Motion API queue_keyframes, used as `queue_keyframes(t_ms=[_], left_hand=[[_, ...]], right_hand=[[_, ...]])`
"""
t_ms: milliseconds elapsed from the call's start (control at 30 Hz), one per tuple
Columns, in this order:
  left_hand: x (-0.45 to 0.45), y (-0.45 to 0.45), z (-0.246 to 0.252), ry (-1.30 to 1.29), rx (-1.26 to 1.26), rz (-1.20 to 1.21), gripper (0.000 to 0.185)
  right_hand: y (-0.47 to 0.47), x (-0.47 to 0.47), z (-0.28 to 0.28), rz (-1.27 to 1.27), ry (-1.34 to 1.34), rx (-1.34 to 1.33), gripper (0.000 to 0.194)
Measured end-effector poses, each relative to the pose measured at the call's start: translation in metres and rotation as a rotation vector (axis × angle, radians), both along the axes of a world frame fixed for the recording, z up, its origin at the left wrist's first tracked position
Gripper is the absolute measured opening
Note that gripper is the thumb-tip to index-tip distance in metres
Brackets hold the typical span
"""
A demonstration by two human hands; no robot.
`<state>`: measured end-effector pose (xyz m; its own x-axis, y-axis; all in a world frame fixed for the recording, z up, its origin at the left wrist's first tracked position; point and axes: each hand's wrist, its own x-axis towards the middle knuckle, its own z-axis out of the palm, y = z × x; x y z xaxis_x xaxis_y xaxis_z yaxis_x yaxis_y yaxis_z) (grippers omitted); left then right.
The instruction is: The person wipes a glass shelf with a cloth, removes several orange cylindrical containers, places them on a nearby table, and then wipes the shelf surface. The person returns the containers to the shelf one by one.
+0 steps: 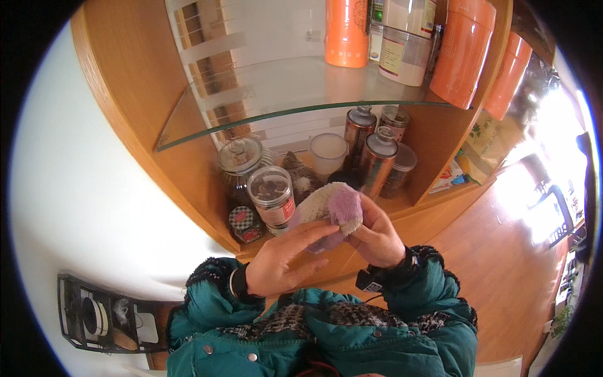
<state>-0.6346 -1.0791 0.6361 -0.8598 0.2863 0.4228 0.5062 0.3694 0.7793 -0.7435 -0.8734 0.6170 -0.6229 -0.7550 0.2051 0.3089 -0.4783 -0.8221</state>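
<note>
A fluffy white-and-purple cloth (345,207) is bunched between my hands, in front of the cabinet's lower compartment. My right hand (378,232) grips its right side between thumb and fingers. My left hand (287,254) lies along its lower left side, fingertips touching the cloth and the thumb apart; whether it grips any of the cloth cannot be told. Just beyond the cloth stand a plastic jar with a clear lid (272,193), a small jar with a checkered lid (246,224) and a metal can (378,158).
A curved glass shelf (282,101) spans the wooden cabinet above, holding orange canisters (347,33) and clear tubs (404,56). Below it are a lidded glass jar (240,158), a white plastic cup (329,151) and a second metal can (360,127). The cabinet's wooden side panel (141,155) rises at left.
</note>
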Motion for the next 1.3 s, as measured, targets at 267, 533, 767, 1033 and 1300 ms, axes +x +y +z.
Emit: queue_keyframes(t_ms=[267, 533, 767, 1033, 1300], left_hand=[[0.013, -0.046, 0.018, 0.692, -0.158, 0.466, 0.069], [0.016, -0.083, 0.046, 0.717, -0.413, 0.882, 0.07], [0.009, -0.086, 0.049, 0.61, -0.614, 1.029, 0.068], [0.011, -0.087, 0.051, 0.593, -0.618, 1.026, 0.065], [0.015, -0.09, 0.054, 0.581, -0.615, 1.015, 0.062]], right_hand=[[0.01, -0.011, 0.109, -0.945, 0.924, -0.013, 0.042], [-0.002, -0.073, 0.185, -0.776, 1.547, 0.828, 0.042], [-0.02, -0.065, 0.209, -0.351, 1.698, 0.973, 0.039], [-0.117, -0.072, 0.226, 0.041, 1.795, 1.052, 0.049], [-0.144, -0.093, 0.252, 0.131, 1.744, 1.469, 0.051]])
